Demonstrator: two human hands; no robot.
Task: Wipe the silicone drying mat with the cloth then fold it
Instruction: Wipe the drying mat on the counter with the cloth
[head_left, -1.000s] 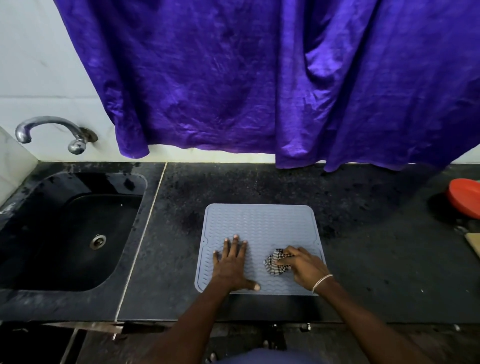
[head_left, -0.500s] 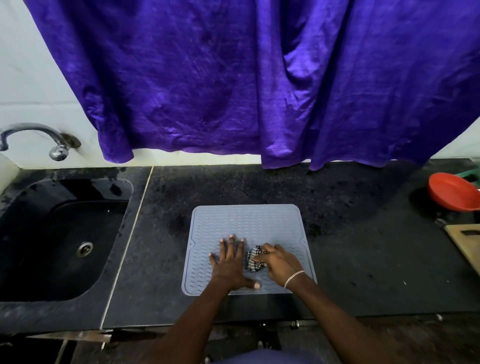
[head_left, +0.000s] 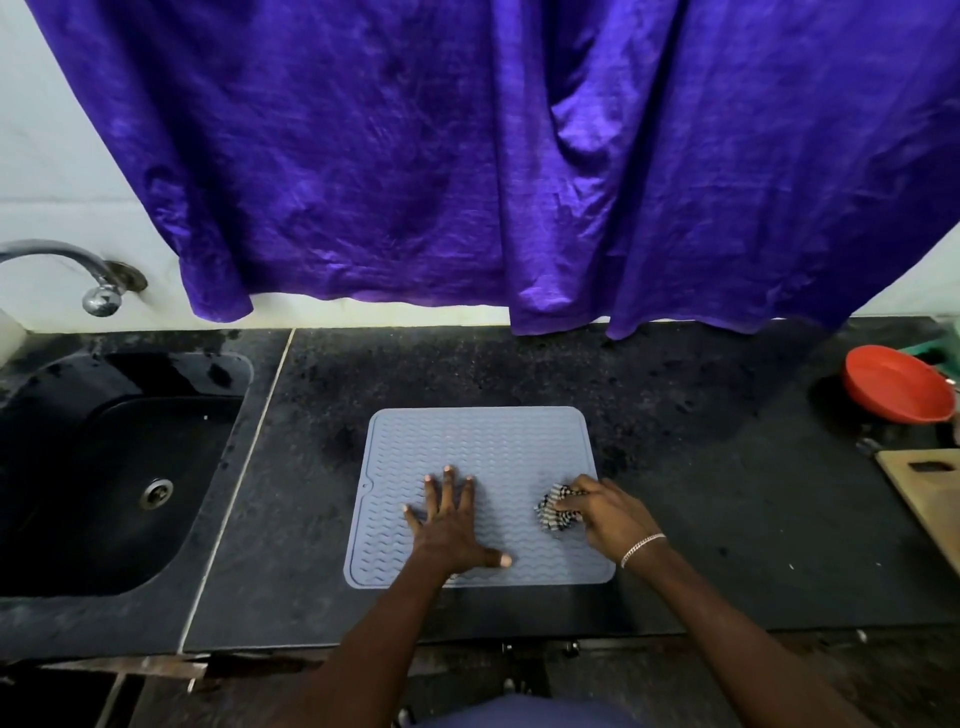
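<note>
A grey-blue silicone drying mat (head_left: 483, 441) with a wavy ribbed pattern lies flat on the dark stone counter (head_left: 701, 493). My left hand (head_left: 452, 519) presses flat on the mat's near middle, fingers spread and straight. My right hand (head_left: 602, 512) grips a bunched black-and-white checked cloth (head_left: 553, 512) and holds it against the mat close to its right edge. Part of the cloth is hidden under my fingers.
A black sink (head_left: 119, 467) with a chrome tap (head_left: 98, 291) sits at the left. A purple curtain (head_left: 493, 156) hangs over the back wall. At the right edge stand a red bowl (head_left: 896, 384) and a wooden cutting board (head_left: 930, 488).
My right hand has slid the cloth from beside my left hand toward the mat's right edge. My left hand stays pressed on the mat. The camera shifted slightly.
</note>
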